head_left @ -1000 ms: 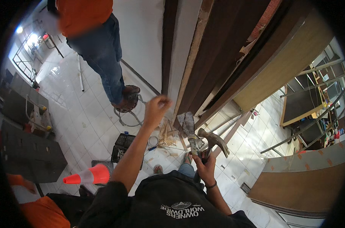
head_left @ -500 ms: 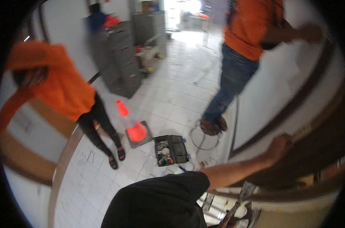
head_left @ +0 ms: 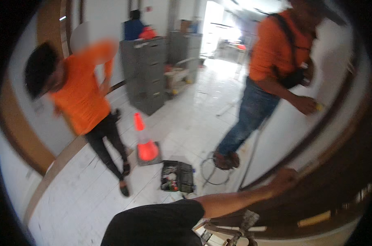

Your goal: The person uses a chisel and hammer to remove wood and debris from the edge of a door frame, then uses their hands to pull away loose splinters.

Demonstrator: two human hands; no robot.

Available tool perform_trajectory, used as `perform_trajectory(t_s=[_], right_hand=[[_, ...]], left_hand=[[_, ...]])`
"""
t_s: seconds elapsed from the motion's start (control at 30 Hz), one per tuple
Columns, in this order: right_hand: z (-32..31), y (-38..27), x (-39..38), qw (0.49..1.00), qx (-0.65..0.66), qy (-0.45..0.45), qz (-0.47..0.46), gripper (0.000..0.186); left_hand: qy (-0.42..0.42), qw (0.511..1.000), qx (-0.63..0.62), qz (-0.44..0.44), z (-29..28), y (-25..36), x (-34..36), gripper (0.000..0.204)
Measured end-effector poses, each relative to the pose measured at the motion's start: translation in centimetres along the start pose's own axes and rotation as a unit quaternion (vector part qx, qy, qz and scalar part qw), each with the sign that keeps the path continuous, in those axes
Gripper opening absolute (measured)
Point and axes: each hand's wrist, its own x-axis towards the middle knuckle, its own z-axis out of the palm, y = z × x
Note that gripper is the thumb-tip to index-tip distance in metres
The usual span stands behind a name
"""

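Observation:
My left arm, in a black sleeve, stretches across to the right. At its end my left hand looks curled like a fist beside the dark brown wall panel; its fingers are blurred, and anything inside them is hidden. Below that forearm, a hand tool with a broad grey head slants upward from the lower edge. My right hand shows only in part there, apparently closed round the tool's handle. The tool's exact kind is too blurred to tell.
An open black toolbox lies on the tiled floor, near an orange-and-white cone. One person in orange stands at left, another by the right wall, with a looped cable at their feet. Grey cabinets stand behind.
My view has shifted, and my left hand appears lower and farther left. The right-hand person has lowered an arm along the wall. The left-hand person has changed posture; their dark hair now shows.

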Motion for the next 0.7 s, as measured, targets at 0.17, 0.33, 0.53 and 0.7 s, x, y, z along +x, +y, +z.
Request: perform_trajectory(t_s=[0.17, 0.33, 0.53, 0.7], right_hand=[[-2.9, 2.2, 0.5, 0.995, -0.03, -0.018, 0.093, 0.012], [-1.8, -0.1, 0.0, 0.999, -0.018, -0.034, 0.013, 0.016], [-0.8, 2.5, 0.9, 0.99, -0.109, 0.014, -0.086, 0.035], [0.1, 1.1, 1.0, 0.992, -0.053, 0.013, -0.115, 0.031]], left_hand=[[-0.013, 0.996, -0.011, -0.082, -0.9, 0.7, 0.2, 0.014], [-0.027, 0.991, -0.026, -0.128, -1.0, 2.2, 0.2, 0.01], [0.006, 0.996, -0.028, -0.086, -0.8, 2.1, -0.3, 0.011], [0.018, 0.996, 0.006, -0.091, -0.2, 1.9, -0.9, 0.013]])
